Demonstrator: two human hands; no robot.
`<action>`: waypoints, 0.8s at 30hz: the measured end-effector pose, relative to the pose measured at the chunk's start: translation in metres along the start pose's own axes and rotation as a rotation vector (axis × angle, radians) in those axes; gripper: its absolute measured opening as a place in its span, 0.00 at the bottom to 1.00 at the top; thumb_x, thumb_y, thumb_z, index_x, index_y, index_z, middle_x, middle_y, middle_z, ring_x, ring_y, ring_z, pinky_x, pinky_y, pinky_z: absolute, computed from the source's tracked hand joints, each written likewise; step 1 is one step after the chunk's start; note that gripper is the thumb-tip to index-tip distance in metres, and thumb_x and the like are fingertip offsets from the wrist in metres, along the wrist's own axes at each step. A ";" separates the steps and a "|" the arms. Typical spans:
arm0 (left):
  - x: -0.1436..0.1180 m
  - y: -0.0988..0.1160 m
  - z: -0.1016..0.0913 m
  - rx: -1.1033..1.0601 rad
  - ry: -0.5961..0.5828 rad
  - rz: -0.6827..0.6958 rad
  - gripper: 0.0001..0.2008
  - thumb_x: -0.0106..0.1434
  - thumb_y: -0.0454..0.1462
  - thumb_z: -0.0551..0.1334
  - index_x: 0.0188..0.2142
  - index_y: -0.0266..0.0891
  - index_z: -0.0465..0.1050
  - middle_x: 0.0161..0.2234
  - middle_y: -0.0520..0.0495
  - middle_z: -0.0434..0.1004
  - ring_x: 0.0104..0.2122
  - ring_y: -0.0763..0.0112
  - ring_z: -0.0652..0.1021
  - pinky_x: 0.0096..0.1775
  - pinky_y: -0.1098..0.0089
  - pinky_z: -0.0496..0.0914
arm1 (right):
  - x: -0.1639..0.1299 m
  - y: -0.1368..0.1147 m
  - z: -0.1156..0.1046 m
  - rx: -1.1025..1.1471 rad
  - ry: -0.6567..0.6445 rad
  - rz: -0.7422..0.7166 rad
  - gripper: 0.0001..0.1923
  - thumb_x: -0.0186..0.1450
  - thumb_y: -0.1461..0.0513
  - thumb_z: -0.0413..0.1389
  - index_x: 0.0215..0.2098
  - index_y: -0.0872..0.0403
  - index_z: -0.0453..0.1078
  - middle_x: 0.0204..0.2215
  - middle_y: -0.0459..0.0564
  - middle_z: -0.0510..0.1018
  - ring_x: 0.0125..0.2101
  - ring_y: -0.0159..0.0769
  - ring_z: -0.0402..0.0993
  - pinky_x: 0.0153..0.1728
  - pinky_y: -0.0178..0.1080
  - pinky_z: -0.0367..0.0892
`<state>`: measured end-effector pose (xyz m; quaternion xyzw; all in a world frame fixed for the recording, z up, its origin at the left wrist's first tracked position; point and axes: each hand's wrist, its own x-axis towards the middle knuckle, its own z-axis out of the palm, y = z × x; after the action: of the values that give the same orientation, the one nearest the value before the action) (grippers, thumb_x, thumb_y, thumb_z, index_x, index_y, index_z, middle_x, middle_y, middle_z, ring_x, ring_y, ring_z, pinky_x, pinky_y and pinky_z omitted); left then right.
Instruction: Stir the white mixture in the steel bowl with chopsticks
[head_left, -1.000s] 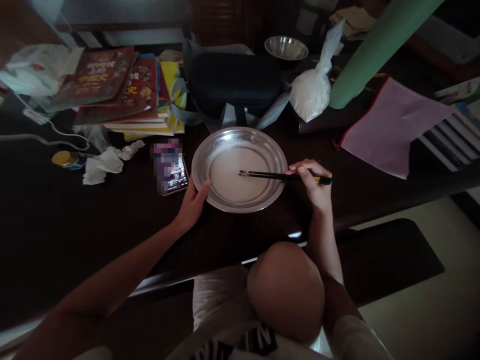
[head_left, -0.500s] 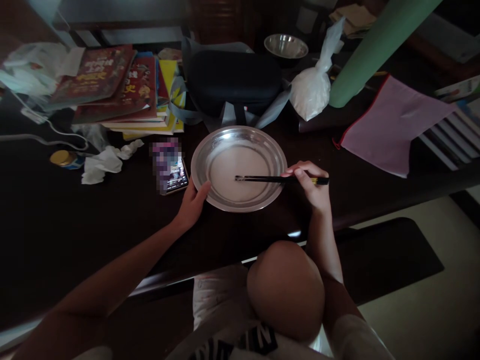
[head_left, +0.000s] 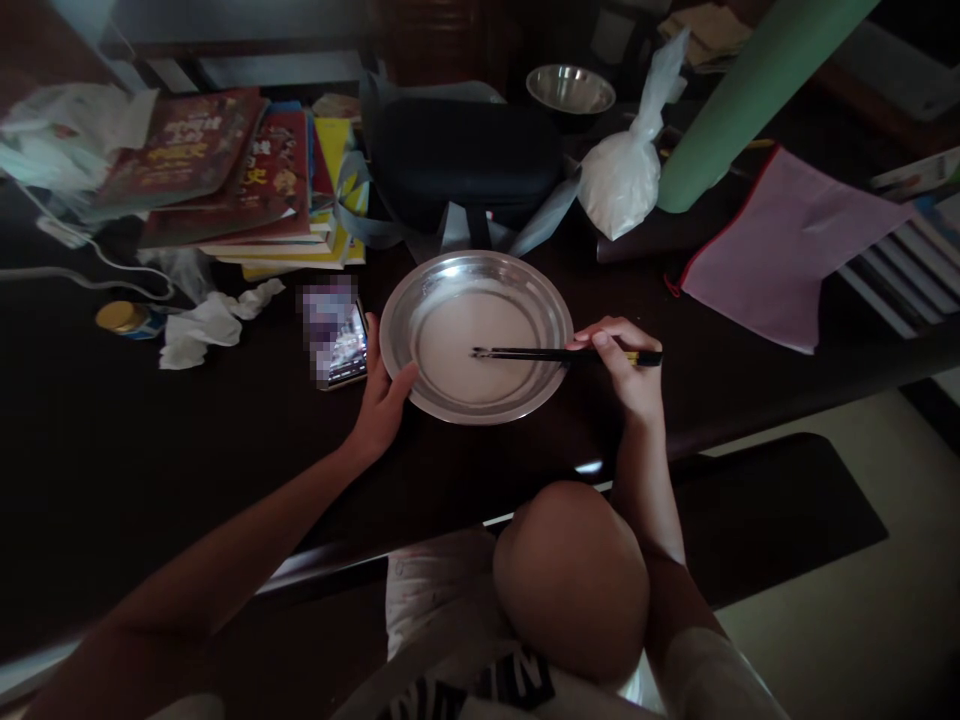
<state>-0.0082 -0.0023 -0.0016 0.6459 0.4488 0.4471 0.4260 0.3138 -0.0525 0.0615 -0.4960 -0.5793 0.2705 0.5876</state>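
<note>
While your right hand (head_left: pixel 626 375) pinches the dark chopsticks (head_left: pixel 559 354) between thumb and fingers, keep that grip light and let the tips, which lie in the pale liquid at the middle of the steel plate (head_left: pixel 405 310), sweep low and level so nothing slops over the shallow rim. Your left hand (head_left: pixel 382 400) clasps the plate's near-left edge, thumb on the rim; press it down onto the dark desk (head_left: pixel 150 440) to stop it sliding. Mind the phone (head_left: pixel 341 340) just beside that hand, and the white bag (head_left: pixel 619 180) beyond.
</note>
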 end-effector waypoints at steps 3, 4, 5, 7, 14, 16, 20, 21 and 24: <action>-0.001 0.000 0.001 -0.032 0.005 -0.054 0.32 0.66 0.56 0.60 0.67 0.57 0.60 0.72 0.52 0.53 0.71 0.57 0.57 0.71 0.55 0.53 | -0.001 0.000 0.000 0.006 0.007 0.017 0.09 0.68 0.55 0.59 0.34 0.47 0.80 0.27 0.42 0.84 0.31 0.34 0.83 0.37 0.40 0.76; -0.001 0.000 0.001 -0.036 0.014 -0.067 0.32 0.66 0.56 0.61 0.67 0.56 0.61 0.71 0.50 0.56 0.71 0.57 0.58 0.71 0.54 0.53 | -0.001 -0.001 0.000 0.019 -0.015 0.025 0.09 0.68 0.55 0.59 0.34 0.48 0.79 0.28 0.42 0.84 0.31 0.34 0.83 0.37 0.40 0.76; -0.001 -0.001 0.001 -0.039 0.021 -0.078 0.31 0.66 0.56 0.61 0.66 0.54 0.63 0.69 0.48 0.60 0.70 0.56 0.61 0.71 0.53 0.54 | -0.001 -0.001 0.001 0.034 -0.040 0.029 0.08 0.68 0.56 0.59 0.34 0.48 0.79 0.28 0.42 0.84 0.31 0.34 0.83 0.37 0.40 0.76; -0.002 -0.002 0.002 -0.049 0.027 -0.091 0.31 0.66 0.56 0.60 0.64 0.51 0.65 0.65 0.45 0.68 0.67 0.55 0.65 0.70 0.51 0.55 | -0.001 -0.001 0.002 0.044 -0.062 0.026 0.09 0.68 0.55 0.60 0.34 0.47 0.79 0.29 0.42 0.85 0.32 0.34 0.83 0.38 0.40 0.76; -0.003 -0.004 0.003 -0.046 0.019 -0.094 0.30 0.68 0.55 0.58 0.64 0.47 0.65 0.57 0.42 0.76 0.61 0.53 0.73 0.64 0.48 0.65 | -0.001 -0.001 0.001 -0.014 0.004 0.012 0.09 0.68 0.54 0.59 0.33 0.47 0.79 0.27 0.43 0.84 0.30 0.34 0.83 0.36 0.41 0.77; -0.003 -0.002 0.004 -0.047 0.012 -0.083 0.30 0.68 0.55 0.58 0.65 0.49 0.63 0.59 0.42 0.75 0.62 0.53 0.72 0.64 0.49 0.66 | 0.000 -0.001 0.002 -0.012 -0.042 0.008 0.10 0.68 0.54 0.59 0.33 0.47 0.79 0.28 0.43 0.85 0.31 0.35 0.83 0.37 0.41 0.77; -0.003 0.003 0.004 -0.027 0.015 -0.031 0.34 0.68 0.56 0.59 0.69 0.53 0.54 0.66 0.44 0.67 0.66 0.55 0.67 0.68 0.50 0.60 | 0.001 -0.002 0.002 -0.044 -0.018 -0.003 0.10 0.68 0.53 0.59 0.34 0.47 0.79 0.30 0.44 0.85 0.34 0.35 0.83 0.39 0.42 0.77; -0.003 0.005 0.004 -0.025 0.020 -0.024 0.36 0.67 0.56 0.59 0.70 0.54 0.52 0.68 0.44 0.63 0.67 0.56 0.65 0.68 0.50 0.59 | 0.001 -0.002 0.002 -0.053 0.004 0.001 0.10 0.68 0.53 0.59 0.34 0.47 0.79 0.29 0.44 0.84 0.33 0.35 0.83 0.39 0.42 0.77; -0.003 0.010 0.004 -0.015 0.025 0.005 0.39 0.68 0.55 0.59 0.72 0.58 0.43 0.71 0.46 0.55 0.68 0.58 0.63 0.69 0.49 0.57 | 0.001 -0.002 0.002 -0.044 0.007 0.005 0.10 0.68 0.53 0.59 0.33 0.48 0.79 0.27 0.43 0.84 0.31 0.35 0.83 0.37 0.42 0.77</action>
<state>-0.0035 -0.0080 0.0060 0.6381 0.4493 0.4596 0.4239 0.3119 -0.0522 0.0632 -0.5111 -0.5817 0.2573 0.5780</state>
